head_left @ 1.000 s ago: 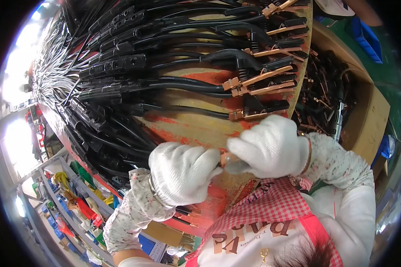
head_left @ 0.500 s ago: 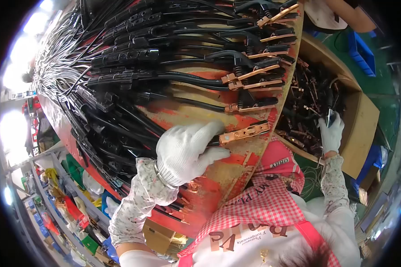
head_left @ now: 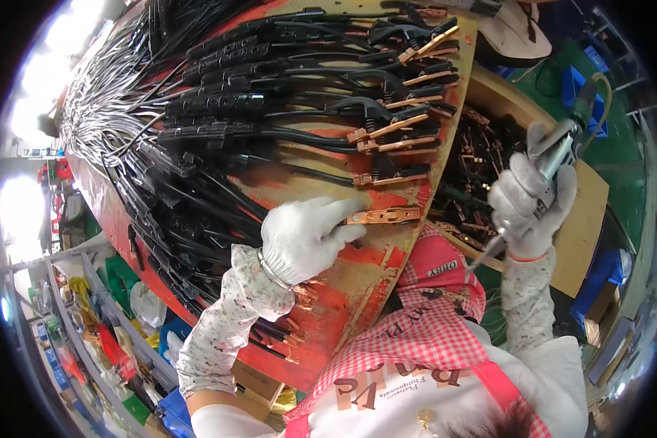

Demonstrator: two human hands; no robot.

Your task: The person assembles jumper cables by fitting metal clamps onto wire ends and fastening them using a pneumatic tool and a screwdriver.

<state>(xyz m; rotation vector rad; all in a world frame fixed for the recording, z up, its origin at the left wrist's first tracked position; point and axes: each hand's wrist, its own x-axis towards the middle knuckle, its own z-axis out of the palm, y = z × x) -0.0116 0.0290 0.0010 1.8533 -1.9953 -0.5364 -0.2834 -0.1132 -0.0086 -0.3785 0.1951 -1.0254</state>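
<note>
My left hand (head_left: 303, 241), in a white knit glove, pinches the rear end of a copper welding electrode holder (head_left: 387, 216) lying near the table edge. The fingers cover where it meets its black cable. My right hand (head_left: 533, 193), also gloved, is raised above the cardboard box and wrapped round a silver hand tool (head_left: 558, 153) with a thin hose or cord; its exact kind is blurred. Several electrode holders (head_left: 394, 131) with copper jaws and black levers lie in a row beyond my left hand.
Black handle sleeves (head_left: 219, 106) and bundled cables (head_left: 102, 117) cover the worn red and yellow table (head_left: 343, 285). At its right edge stands a cardboard box (head_left: 577, 219) of dark and copper parts. Shelves (head_left: 102, 321) stand at left; a blue bin (head_left: 584, 95) sits at upper right.
My right hand has come up out of the box area and toward the table with the silver tool. My left hand keeps its pinch on the electrode holder. The view has shifted slightly.
</note>
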